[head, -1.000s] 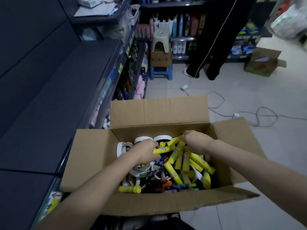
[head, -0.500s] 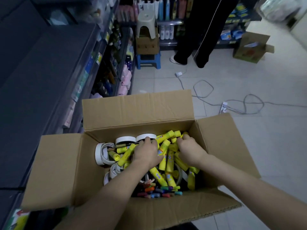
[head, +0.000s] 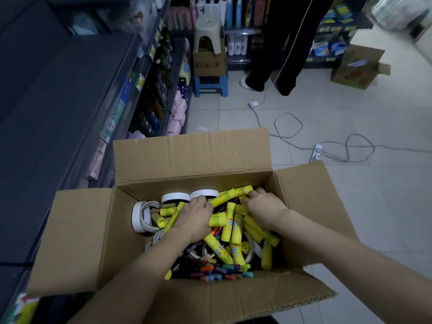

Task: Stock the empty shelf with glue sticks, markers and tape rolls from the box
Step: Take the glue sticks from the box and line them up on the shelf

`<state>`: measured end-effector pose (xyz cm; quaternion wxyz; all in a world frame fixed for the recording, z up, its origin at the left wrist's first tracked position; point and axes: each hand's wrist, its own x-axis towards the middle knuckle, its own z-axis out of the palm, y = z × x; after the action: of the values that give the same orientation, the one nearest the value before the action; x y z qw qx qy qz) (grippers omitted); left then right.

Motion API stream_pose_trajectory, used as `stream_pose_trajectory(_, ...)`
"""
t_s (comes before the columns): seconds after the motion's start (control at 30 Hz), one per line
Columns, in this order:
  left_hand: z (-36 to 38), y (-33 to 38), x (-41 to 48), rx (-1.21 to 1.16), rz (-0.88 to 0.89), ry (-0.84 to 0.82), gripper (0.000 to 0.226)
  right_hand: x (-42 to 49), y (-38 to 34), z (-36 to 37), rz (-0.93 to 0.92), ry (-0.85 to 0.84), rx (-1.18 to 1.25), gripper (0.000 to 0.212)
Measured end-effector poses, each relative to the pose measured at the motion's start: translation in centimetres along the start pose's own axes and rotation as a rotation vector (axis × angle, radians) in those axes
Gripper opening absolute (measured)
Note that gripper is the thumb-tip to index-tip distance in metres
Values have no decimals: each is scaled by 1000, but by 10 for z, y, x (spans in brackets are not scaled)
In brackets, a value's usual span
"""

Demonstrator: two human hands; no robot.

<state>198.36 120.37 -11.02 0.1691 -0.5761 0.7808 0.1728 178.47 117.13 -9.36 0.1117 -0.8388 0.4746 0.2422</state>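
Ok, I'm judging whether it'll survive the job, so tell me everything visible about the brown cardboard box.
The brown corrugated cardboard box stands open beside the dark shelf, its four creased flaps folded open, the near one's edge ragged. Its base is hidden. Inside lie yellow glue sticks, white tape rolls and coloured markers in a jumble. The left hand and right hand reach in, fingers curled on glue sticks.

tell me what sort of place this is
Probably a small shop aisle: shelves with price tags run along the left, bottles line the back racks, and an open box of glue sticks sits on the tiled floor.
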Motion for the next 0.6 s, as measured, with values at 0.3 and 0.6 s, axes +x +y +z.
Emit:
stream_pose_trajectory(0.3, -15, 30, -16, -49, 250, -278, 31, 13, 6, 6, -5, 35, 19, 43)
stream_pose_trajectory(0.6, 8, 26, -23, 205, 340, -102, 36, 15, -1, 9, 11, 114, -6, 32)
